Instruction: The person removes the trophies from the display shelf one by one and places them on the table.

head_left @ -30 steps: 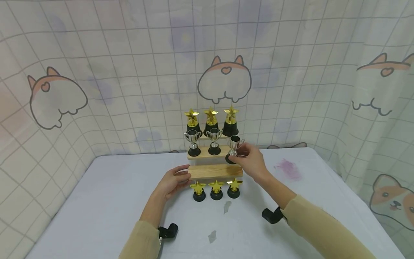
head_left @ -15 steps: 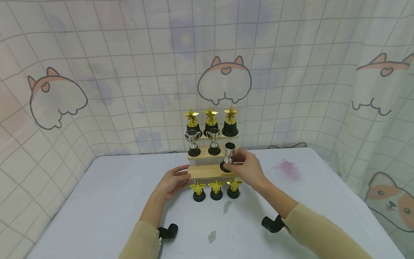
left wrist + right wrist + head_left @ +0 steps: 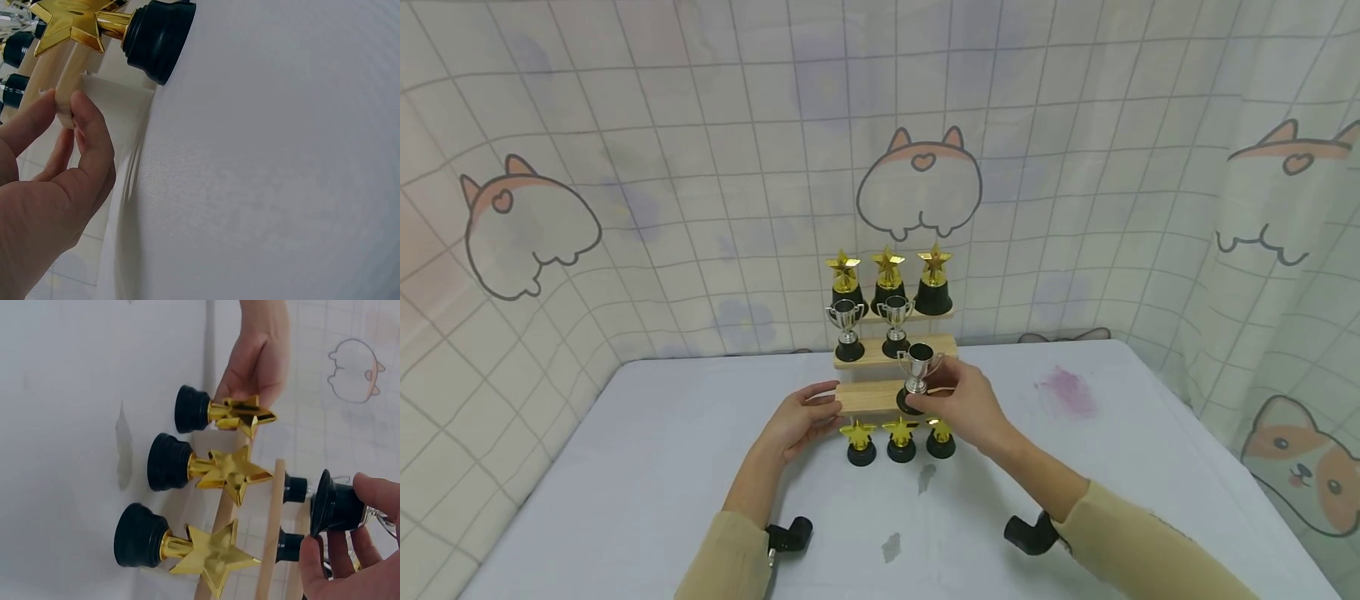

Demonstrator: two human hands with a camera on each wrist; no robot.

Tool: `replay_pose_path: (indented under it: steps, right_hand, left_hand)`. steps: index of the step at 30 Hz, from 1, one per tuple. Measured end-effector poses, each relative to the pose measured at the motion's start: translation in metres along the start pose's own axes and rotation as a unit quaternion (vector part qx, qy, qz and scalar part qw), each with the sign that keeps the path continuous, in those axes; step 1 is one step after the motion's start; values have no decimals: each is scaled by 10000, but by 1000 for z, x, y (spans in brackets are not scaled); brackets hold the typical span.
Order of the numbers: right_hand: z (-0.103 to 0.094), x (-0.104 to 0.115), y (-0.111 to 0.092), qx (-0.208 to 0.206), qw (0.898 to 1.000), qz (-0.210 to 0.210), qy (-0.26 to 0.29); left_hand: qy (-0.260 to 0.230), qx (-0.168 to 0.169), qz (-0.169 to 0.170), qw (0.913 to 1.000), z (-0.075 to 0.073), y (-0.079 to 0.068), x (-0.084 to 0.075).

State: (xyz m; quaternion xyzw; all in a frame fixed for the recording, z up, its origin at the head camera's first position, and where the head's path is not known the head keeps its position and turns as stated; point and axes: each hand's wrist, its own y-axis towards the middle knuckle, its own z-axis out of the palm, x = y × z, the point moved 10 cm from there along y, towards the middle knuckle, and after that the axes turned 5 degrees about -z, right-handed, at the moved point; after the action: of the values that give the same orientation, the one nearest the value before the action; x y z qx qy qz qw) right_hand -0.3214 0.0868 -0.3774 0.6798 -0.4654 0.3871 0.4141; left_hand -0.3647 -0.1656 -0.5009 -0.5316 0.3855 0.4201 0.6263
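Note:
My right hand (image 3: 973, 408) holds a small silver trophy cup (image 3: 918, 363) upright near its black base, over the front wooden shelf board (image 3: 867, 398) in the head view. In the right wrist view, fingers and thumb close around the cup's black base (image 3: 342, 507). At the left end of that front board, my left hand (image 3: 796, 425) pinches the wood; the left wrist view shows thumb and fingers on either side of the board end (image 3: 66, 103). Two more silver trophy cups (image 3: 895, 321) stand on the middle board (image 3: 874, 353), left of a bare stretch.
Three gold star trophies (image 3: 889, 279) stand on the highest board at the back. Three more gold star trophies (image 3: 901, 442) stand on the white table (image 3: 685, 467) in front of the shelf. A patterned curtain (image 3: 700, 167) hangs behind.
My right hand has brought the silver trophy cup down and to the left, from in front of the middle board to over the front board. The left hand stays at the board end.

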Motion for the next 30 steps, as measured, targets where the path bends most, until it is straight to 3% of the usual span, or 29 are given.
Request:
replay_pose_path:
  steps: [8,21,30]
  right_hand:
    - [13,10,-10,208,9995,-169,150]
    - [45,7,-25,705,9959,-450,358]
    - [67,4,-38,860,9952,-456,-15]
  left_hand:
    - [15,-6,-5,10000,0,1,0]
    - [32,75,27,10000,1,1,1]
    - [96,104,60,9999,1,1,0]
